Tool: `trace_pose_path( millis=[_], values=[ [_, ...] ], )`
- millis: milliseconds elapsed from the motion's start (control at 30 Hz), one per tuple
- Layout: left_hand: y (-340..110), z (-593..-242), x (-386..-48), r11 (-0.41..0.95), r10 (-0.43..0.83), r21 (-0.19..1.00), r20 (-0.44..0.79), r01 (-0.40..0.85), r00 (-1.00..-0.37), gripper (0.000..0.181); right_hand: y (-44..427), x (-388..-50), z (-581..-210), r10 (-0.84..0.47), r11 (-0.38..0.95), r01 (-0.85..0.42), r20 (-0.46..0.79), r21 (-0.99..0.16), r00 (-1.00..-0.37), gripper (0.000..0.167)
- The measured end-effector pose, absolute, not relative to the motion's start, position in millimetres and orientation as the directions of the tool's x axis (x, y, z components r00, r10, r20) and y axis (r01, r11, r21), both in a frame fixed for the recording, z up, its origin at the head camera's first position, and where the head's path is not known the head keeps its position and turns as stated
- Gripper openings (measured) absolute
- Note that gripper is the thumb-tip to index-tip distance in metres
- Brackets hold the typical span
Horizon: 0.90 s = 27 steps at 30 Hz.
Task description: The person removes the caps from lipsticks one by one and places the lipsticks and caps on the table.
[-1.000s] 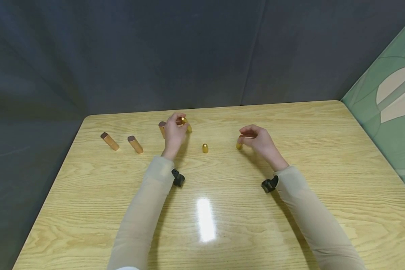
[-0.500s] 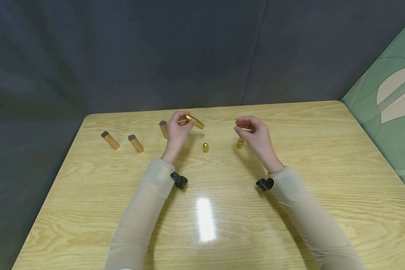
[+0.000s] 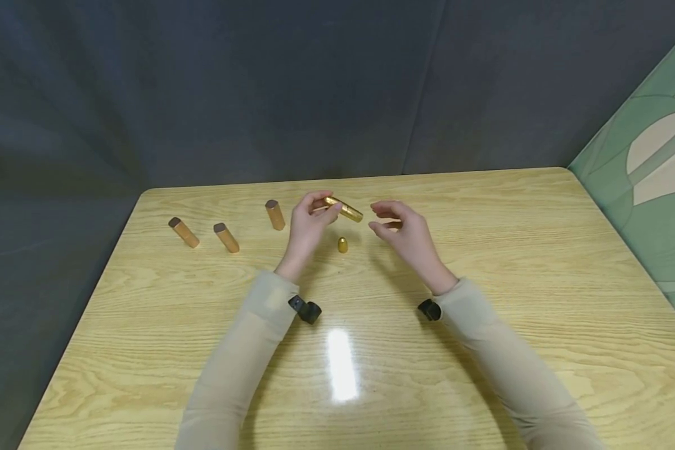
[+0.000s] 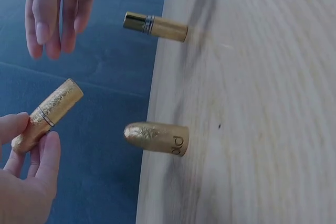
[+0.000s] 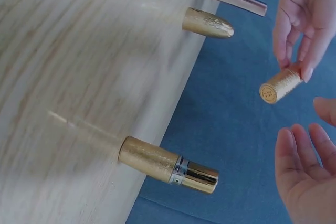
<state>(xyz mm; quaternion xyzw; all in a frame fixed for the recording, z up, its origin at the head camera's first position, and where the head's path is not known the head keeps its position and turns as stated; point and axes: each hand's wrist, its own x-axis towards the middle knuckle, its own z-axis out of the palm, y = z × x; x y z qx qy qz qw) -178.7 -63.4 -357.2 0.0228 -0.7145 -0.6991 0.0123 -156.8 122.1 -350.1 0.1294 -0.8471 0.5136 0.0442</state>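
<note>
The head view is showing my beige sleeves nearest me, cut off at the bottom edge, and a small black camera is sitting at each wrist. Past them, a bullet-shaped gold piece is standing upright on the wooden table, rounded tip up; only the left wrist view is showing its lettering, sideways and partly wrapped out of sight, and I'm not managing to read it surely.

My right hand is hanging with fingers loosely curved and thumb apart, gripping nothing. In the head view it is hiding a ringed gold tube, which both wrist views are showing upright, shiny narrower end up.

My left hand is pinching a seamed gold tube above the table. Its long axis is slanting down to the right, the free end pointing towards my right hand without touching it. My fingers are covering part of the other end. The right wrist view is catching the flat end's round stamp, too small to read.

Off to the left, three copper-coloured tubes are standing on end; the right wrist view is including just one. Behind everything, a dark curtain is hanging.
</note>
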Motion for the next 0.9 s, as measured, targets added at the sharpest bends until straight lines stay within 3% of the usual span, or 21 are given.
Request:
trace_pose_path(
  millis=[367,900],
  values=[
    [-56,-361,-167,0.020,0.030,0.999,-0.034,-0.034,-0.999,0.036,117,-154,-357,-0.235,0.531,-0.331,0.239,-0.780,-0.942,0.037],
    [-54,-363,-159,0.039,0.120,0.999,-0.043,-0.038,-0.992,0.036,115,-154,-361,-0.258,0.467,-0.185,0.067,-0.865,-0.964,0.031]
  ],
)
